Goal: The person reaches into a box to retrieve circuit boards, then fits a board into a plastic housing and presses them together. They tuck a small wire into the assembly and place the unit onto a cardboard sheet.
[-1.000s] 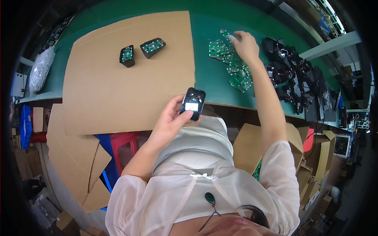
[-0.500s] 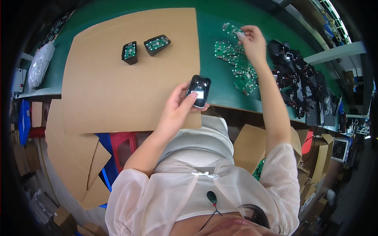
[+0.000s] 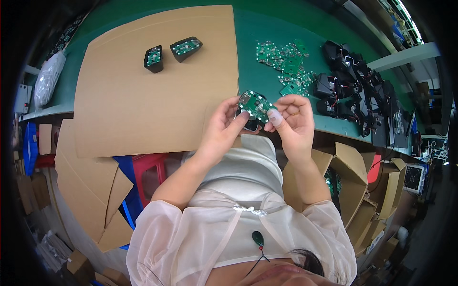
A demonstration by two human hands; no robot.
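While meeting at the near edge of the green bench [image 3: 248, 57], both hands close together over one small assembly. Left hand [image 3: 223, 129]: fingers curled, thumb and forefinger pinching a black housing [image 3: 251, 125] from the left and below, most of it hidden beneath the board and the fingertips. Right hand [image 3: 295, 119]: fingers bent, thumb and forefinger nipping the right edge of a small green circuit board [image 3: 256, 105], tilted and lying right on top of the housing, touching it. Whether fully seated in the housing or only resting on it, cannot tell. Just beyond the right hand, on the bench, a loose scatter of more green circuit boards [image 3: 285, 66]; further right of that hand, a heap of black housings with wires [image 3: 355, 90]. Beyond and to the left of the left hand, a large brown cardboard sheet [image 3: 143, 100] spread over the bench, with two assembled black units [image 3: 171, 51] side by side on its far part, well apart from both hands, green boards showing in their open tops. Far left of the left hand, a clear plastic bag [image 3: 46, 78] at the bench end. Below the hands, more cardboard flaps and a red stool [image 3: 148, 167] under the bench edge.
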